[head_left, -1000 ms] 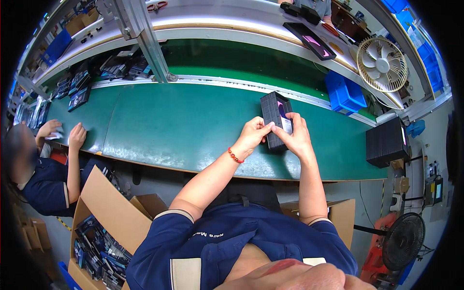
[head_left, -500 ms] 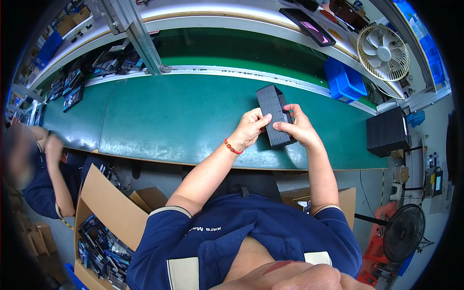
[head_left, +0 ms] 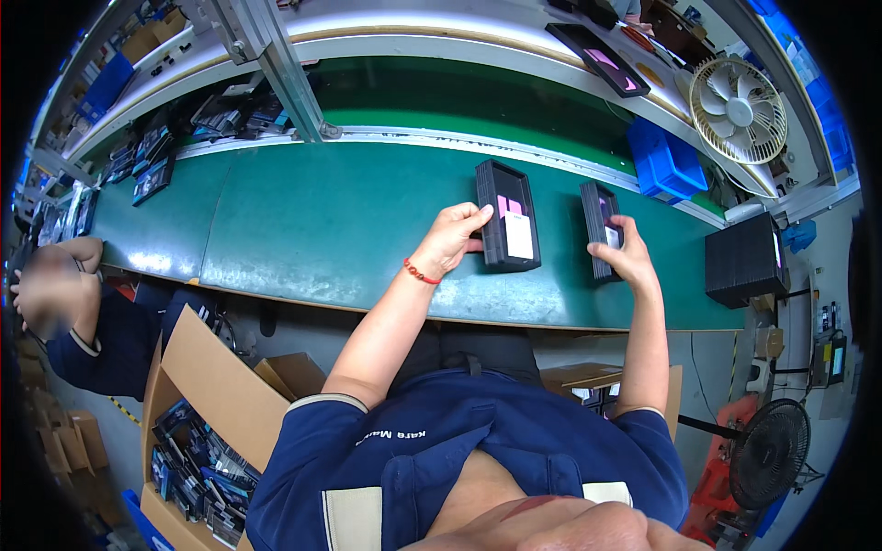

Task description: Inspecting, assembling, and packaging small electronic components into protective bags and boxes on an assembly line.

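While both forearms reach over the green bench [head_left: 340,220], the hands are well apart, each clamped on its own load. Left hand [head_left: 450,241] grips the left tray stack [head_left: 490,241], black, by its left side, thumb at the rim; the stack is over the bench, right of the bench's middle, open side up, with pink pieces [head_left: 509,206] and a white card [head_left: 519,237] inside. Right hand [head_left: 632,257] pinches the right tray stack [head_left: 593,220], also black, over the bench but nearer its right end, looking tilted (can't tell if either stack touches the bench). Some pale material shows inside that one, partly hidden by fingers.

Rest, quickly: blue bin [head_left: 663,165] at the bench's far edge; taller black stack [head_left: 740,262] at its right end; cream fan [head_left: 740,112] beyond its far right corner; open carton [head_left: 230,386] with dark packages [head_left: 202,477] below its near edge; another person [head_left: 110,344] by its left end.
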Demonstrator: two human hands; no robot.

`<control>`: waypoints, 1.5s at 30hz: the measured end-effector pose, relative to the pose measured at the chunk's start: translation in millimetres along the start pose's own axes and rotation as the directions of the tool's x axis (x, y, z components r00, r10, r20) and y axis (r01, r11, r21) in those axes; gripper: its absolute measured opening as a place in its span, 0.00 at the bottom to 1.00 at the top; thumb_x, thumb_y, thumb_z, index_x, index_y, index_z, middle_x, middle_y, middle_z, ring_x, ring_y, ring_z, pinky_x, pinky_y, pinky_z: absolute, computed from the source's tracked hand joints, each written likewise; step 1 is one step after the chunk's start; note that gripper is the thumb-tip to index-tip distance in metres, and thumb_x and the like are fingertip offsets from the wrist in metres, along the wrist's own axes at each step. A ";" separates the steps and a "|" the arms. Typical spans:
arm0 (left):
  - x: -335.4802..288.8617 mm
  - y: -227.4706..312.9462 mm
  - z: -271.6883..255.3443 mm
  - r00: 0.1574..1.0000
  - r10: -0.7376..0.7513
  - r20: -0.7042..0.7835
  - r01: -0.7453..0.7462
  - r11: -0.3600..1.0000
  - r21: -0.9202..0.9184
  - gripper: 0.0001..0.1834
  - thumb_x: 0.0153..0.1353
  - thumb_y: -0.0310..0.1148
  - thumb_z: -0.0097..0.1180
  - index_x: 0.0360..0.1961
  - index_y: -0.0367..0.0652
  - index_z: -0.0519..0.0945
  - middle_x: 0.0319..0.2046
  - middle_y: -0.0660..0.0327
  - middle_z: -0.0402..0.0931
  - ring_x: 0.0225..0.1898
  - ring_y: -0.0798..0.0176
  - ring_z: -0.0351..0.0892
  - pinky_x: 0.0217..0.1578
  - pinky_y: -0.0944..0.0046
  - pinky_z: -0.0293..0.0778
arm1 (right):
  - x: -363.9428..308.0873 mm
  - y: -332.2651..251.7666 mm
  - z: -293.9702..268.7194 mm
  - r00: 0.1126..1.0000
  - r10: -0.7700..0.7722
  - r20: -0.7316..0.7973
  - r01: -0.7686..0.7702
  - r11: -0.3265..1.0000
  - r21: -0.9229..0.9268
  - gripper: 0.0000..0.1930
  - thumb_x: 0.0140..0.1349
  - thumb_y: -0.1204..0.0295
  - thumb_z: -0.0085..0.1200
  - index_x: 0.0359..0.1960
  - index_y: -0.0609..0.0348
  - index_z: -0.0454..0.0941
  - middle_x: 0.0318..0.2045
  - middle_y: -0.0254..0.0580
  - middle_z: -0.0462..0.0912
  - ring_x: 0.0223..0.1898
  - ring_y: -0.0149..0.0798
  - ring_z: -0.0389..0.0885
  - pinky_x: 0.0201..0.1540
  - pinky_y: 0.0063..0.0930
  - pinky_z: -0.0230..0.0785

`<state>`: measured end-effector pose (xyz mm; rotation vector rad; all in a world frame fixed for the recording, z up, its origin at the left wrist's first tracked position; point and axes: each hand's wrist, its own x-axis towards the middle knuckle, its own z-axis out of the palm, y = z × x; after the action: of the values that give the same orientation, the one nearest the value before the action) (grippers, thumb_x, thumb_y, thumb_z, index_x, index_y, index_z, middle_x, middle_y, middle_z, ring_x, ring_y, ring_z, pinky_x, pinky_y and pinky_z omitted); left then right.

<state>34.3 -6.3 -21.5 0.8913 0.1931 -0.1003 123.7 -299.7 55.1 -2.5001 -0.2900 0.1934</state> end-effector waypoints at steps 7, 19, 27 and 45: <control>-30.4 23.6 16.4 0.718 0.694 -0.050 0.111 -0.043 0.993 0.29 0.53 0.44 0.63 0.49 0.34 0.73 0.45 0.47 0.73 0.47 0.52 0.74 0.43 0.53 0.74 | -8.7 -6.2 44.4 0.880 -0.310 -0.360 0.231 0.941 -0.247 0.32 0.48 0.58 0.65 0.52 0.63 0.70 0.52 0.60 0.70 0.54 0.58 0.69 0.57 0.43 0.62; -20.4 15.8 32.1 0.910 0.415 0.025 -0.048 0.044 0.998 0.47 0.39 0.46 0.63 0.64 0.50 0.62 0.64 0.35 0.50 0.61 0.33 0.58 0.58 0.46 0.61 | 10.7 -64.5 128.3 0.976 0.007 0.216 -0.196 0.451 0.871 0.09 0.64 0.72 0.52 0.41 0.67 0.74 0.28 0.39 0.79 0.24 0.31 0.79 0.24 0.23 0.73; -35.2 41.9 11.6 0.896 0.423 0.138 -0.249 0.221 0.943 0.22 0.47 0.35 0.62 0.45 0.44 0.75 0.53 0.43 0.64 0.56 0.44 0.65 0.55 0.54 0.65 | 7.6 -81.2 152.9 0.893 -0.329 0.309 -0.325 0.004 0.946 0.07 0.61 0.69 0.57 0.32 0.59 0.75 0.25 0.35 0.78 0.24 0.28 0.76 0.27 0.20 0.71; -42.2 77.2 -12.8 0.666 0.711 -0.225 -0.099 0.384 0.918 0.13 0.50 0.30 0.64 0.17 0.35 0.74 0.17 0.56 0.72 0.21 0.62 0.71 0.25 0.63 0.68 | -4.8 -100.9 173.1 0.923 -0.231 0.309 -0.307 0.045 0.951 0.08 0.61 0.70 0.57 0.27 0.57 0.73 0.21 0.32 0.75 0.21 0.26 0.71 0.26 0.21 0.68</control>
<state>4.3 52.2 38.4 1.9887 0.5295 0.7062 67.4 -124.6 -24.4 -0.9211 -0.1252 0.6733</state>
